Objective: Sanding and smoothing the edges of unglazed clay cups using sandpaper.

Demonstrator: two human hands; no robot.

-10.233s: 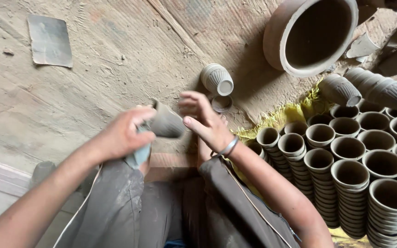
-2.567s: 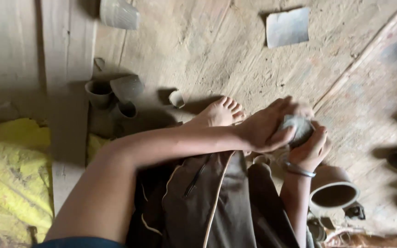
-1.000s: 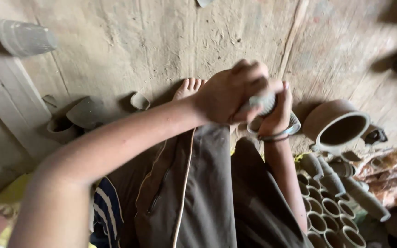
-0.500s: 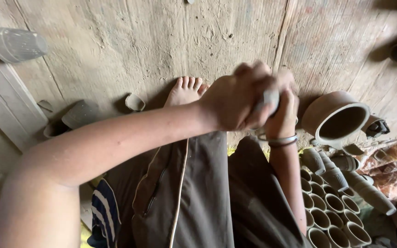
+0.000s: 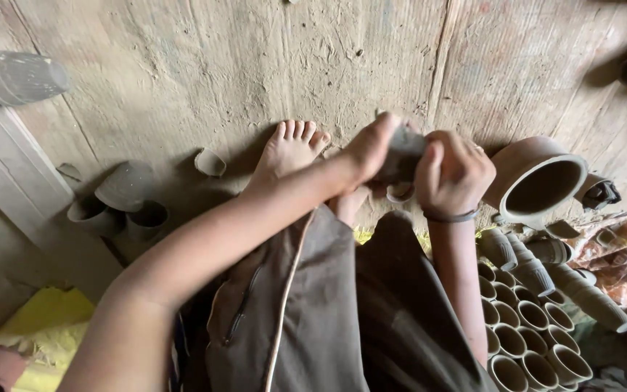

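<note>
A small grey unfired clay cup (image 5: pixel 403 154) is held between both my hands above my knees. My left hand (image 5: pixel 371 149) grips it from the left with thumb and fingers around its side. My right hand (image 5: pixel 451 174), with a dark band at the wrist, closes over its right side. My bare foot (image 5: pixel 289 149) rests on the mud floor just left of the hands. Most of the cup is hidden by the fingers.
Stacks of small clay cups (image 5: pixel 527 330) fill the lower right. A larger clay pot (image 5: pixel 535 181) lies on its side at right. Loose cups (image 5: pixel 121 199) sit at left, one grey cup (image 5: pixel 16 75) at upper left. Yellow sheet (image 5: pixel 45 330) lies lower left.
The view has swung from the cup stacks to the left and back. Both hands kept hold of the cup and have shifted slightly right and down in view.
</note>
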